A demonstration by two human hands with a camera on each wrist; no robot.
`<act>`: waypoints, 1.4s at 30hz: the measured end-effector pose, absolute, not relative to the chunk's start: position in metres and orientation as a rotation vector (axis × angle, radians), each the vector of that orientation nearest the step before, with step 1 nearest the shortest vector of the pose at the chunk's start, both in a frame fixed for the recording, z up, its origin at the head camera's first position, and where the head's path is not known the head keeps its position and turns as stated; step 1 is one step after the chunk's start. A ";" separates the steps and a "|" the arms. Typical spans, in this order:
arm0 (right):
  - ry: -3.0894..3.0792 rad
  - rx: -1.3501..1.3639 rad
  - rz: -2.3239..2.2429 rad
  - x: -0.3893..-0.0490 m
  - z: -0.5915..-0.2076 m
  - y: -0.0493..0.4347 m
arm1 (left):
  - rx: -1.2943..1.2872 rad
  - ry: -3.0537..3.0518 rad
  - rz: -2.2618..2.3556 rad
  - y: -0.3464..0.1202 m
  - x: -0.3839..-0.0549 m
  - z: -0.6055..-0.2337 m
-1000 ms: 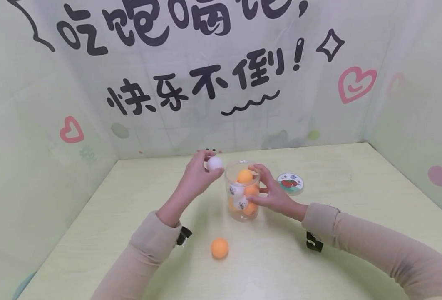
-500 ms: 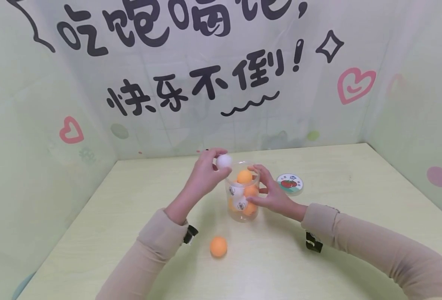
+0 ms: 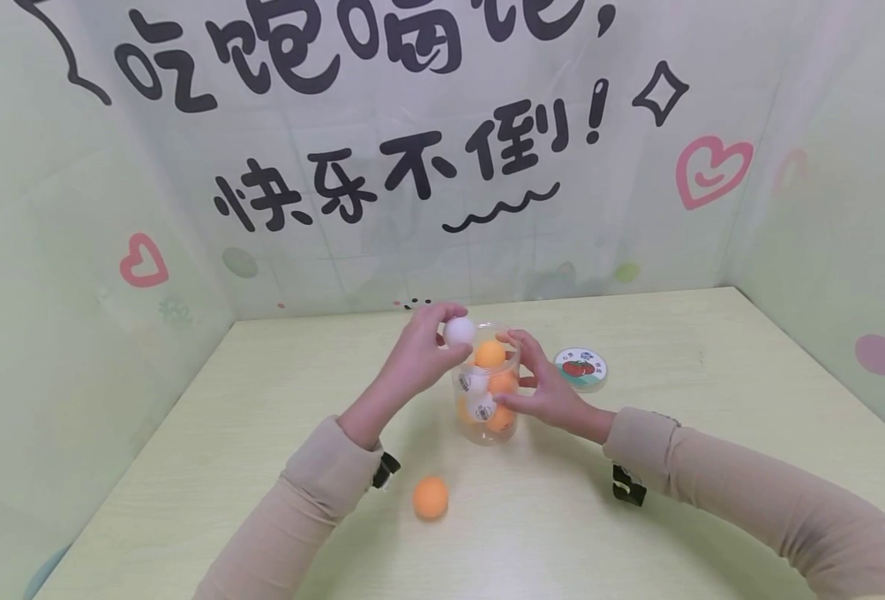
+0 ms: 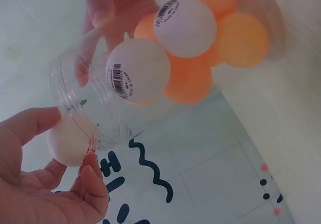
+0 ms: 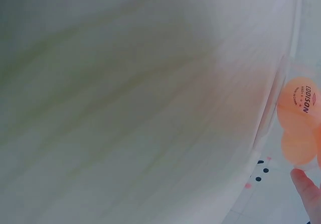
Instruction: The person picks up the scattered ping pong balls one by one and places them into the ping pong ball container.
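My left hand (image 3: pixel 415 357) pinches a white ping-pong ball (image 3: pixel 459 331) between fingers and thumb at the left rim of a clear plastic jar (image 3: pixel 486 436). In the left wrist view that ball (image 4: pixel 69 142) is right by the jar's open mouth (image 4: pixel 62 76). Several orange and white ping-pong balls (image 4: pixel 185 28) lie inside the jar. It stands upright on the table, and my right hand (image 3: pixel 546 390) grips it from the right side. Only a fingertip (image 5: pixel 306 191) of that hand shows in the right wrist view, below orange balls (image 5: pixel 299 103).
A loose orange ping-pong ball (image 3: pixel 431 497) lies on the table (image 3: pixel 322 358) in front of the jar. Behind my right hand is a round lid (image 3: pixel 581 368) with a tomato picture. A printed curtain (image 3: pixel 382 250) encloses the table's back and sides.
My left hand has moved right with the white ball, from beside the jar to its rim. The loose orange ball has shifted slightly left. My right hand and the jar stay in place.
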State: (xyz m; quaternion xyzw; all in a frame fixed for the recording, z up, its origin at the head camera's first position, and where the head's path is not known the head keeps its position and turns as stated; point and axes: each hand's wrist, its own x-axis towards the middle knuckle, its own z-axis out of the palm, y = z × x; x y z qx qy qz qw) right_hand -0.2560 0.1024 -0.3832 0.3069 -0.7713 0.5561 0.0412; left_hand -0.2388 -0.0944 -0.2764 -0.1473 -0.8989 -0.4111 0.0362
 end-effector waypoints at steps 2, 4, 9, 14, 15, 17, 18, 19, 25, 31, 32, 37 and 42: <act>-2.368 0.937 1.706 -0.256 -0.382 0.103 | -0.441 -2.777 -1.255 -0.094 -0.239 -0.277; -2.369 0.938 1.709 -0.255 -0.382 0.103 | -0.425 -2.795 -1.250 -0.094 -0.239 -0.277; -2.361 0.946 1.708 -0.256 -0.381 0.103 | -0.405 -2.803 -1.246 -0.095 -0.239 -0.277; -2.356 0.953 1.704 -0.256 -0.382 0.104 | -0.407 -2.799 -1.253 -0.098 -0.239 -0.278; -2.358 0.952 1.703 -0.257 -0.382 0.104 | -0.407 -2.799 -1.255 -0.099 -0.239 -0.278; -2.357 0.953 1.703 -0.257 -0.382 0.104 | -0.404 -2.798 -1.256 -0.101 -0.238 -0.278; -2.356 0.955 1.704 -0.257 -0.382 0.104 | -0.406 -2.795 -1.254 -0.103 -0.237 -0.278; -2.351 0.957 1.707 -0.258 -0.382 0.105 | -0.408 -2.793 -1.249 -0.104 -0.236 -0.278; -2.345 0.960 1.707 -0.258 -0.381 0.104 | -0.401 -2.813 -1.188 -0.115 -0.225 -0.278; -2.342 0.964 1.699 -0.260 -0.381 0.104 | -0.569 -3.022 -1.063 -0.128 -0.218 -0.286; -2.342 0.962 1.701 -0.260 -0.381 0.104 | -0.634 -3.078 -1.025 -0.130 -0.217 -0.288; -2.353 0.950 1.704 -0.260 -0.381 0.105 | -0.973 -3.355 -0.740 -0.138 -0.207 -0.308; -2.361 0.950 1.702 -0.260 -0.380 0.105 | -1.132 -3.492 -0.482 -0.138 -0.195 -0.326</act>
